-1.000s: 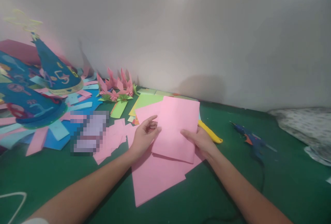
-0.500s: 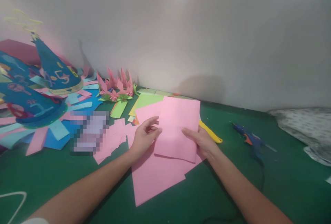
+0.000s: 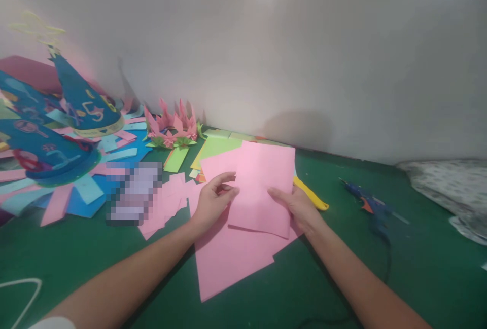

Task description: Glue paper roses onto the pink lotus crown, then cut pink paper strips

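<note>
Both of my hands hold one pink paper sheet (image 3: 262,182) just above a stack of larger pink sheets (image 3: 232,263) on the green table (image 3: 312,288). My left hand (image 3: 211,202) pinches the sheet's left edge with curled fingers. Gripping the sheet's right edge is my right hand (image 3: 299,207), thumb on top. The sheet's near part bends upward along a crease. A yellow-handled tool (image 3: 310,194) lies just behind my right hand.
A blue glue gun (image 3: 367,202) lies to the right. Green paper (image 3: 215,149), pink origami flowers (image 3: 173,126), blue party cones (image 3: 81,98) and paper strips crowd the left. A white foam wall (image 3: 304,55) stands behind. Patterned cloth (image 3: 445,182) lies far right.
The near edge of the pink sheet has risen as it bends along a crease. My left forefinger has curled in onto the sheet's edge.
</note>
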Available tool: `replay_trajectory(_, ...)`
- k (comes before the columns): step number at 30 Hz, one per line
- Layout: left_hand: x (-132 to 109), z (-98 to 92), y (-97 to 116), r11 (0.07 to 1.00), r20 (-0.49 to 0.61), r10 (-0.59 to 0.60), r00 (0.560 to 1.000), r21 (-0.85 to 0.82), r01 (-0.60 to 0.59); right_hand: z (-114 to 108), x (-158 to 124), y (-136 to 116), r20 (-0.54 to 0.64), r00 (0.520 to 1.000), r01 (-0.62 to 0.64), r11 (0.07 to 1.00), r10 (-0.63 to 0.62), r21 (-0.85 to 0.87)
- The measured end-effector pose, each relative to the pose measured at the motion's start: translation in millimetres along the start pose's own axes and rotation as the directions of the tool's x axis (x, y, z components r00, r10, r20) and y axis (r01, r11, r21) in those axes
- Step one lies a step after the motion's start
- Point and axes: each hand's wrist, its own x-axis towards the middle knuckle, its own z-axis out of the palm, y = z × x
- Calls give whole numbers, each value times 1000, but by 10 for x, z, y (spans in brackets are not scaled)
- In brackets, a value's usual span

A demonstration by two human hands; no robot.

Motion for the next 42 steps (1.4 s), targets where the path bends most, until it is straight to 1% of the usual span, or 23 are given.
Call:
replay_trajectory(4,-1,4,5,1000,-6,7,1000,6,-7,0,6,13,-15,1000,13,1000,-13,-16)
replay_trajectory(7,-5,3,15,999,0,8,1000,40,-8,-2,7,19,-16,1000,12,999,-12,-32)
replay_trajectory(12,9,-9,13,991,16,55,998,119,-57,-2,5,30,-19,1000,18,998,-19,-52)
replay_trajectory(16,42,-38,-26,982,51,75,996,171,-83,16,-7,7,-23,999,20,996,-22,-83)
replay_trajectory(18,60,-61,-48,973,54,101,993,203,-110,30,-15,-12,0,998,56,995,-57,-87)
replay_trajectory(21,80,-99,-62,944,71,129,989,296,-144,47,-16,-7,24,991,133,986,-131,-97)
replay_trajectory(24,87,-124,-50,904,96,129,987,397,-157,45,6,67,22,968,251,945,-252,-208)
replay_trajectory(26,89,-131,-39,886,103,127,987,436,-159,32,24,133,44,925,368,858,-379,-359)
replay_trajectory(27,90,-134,-37,880,103,129,986,446,-162,22,31,161,64,891,427,783,-449,-451)
replay_trajectory(29,93,-142,-42,875,98,138,986,454,-168,2,33,195,140,813,515,585,-565,-627)
replay_trajectory(31,98,-151,-55,872,97,145,985,458,-173,-15,22,198,266,748,566,376,-609,-733)
replay_trajectory(33,103,-159,-70,866,105,146,984,467,-178,-25,8,184,410,706,617,219,-577,-756)
replay_trajectory(36,104,-164,-81,856,115,145,983,483,-183,-28,-7,162,570,672,675,72,-472,-735)
replay_trajectory(38,102,-162,-77,851,123,156,980,488,-196,-27,-9,159,629,668,691,17,-399,-723)
replay_trajectory(42,100,-158,-64,831,167,206,964,490,-263,-23,-2,162,652,688,679,-33,-318,-733)
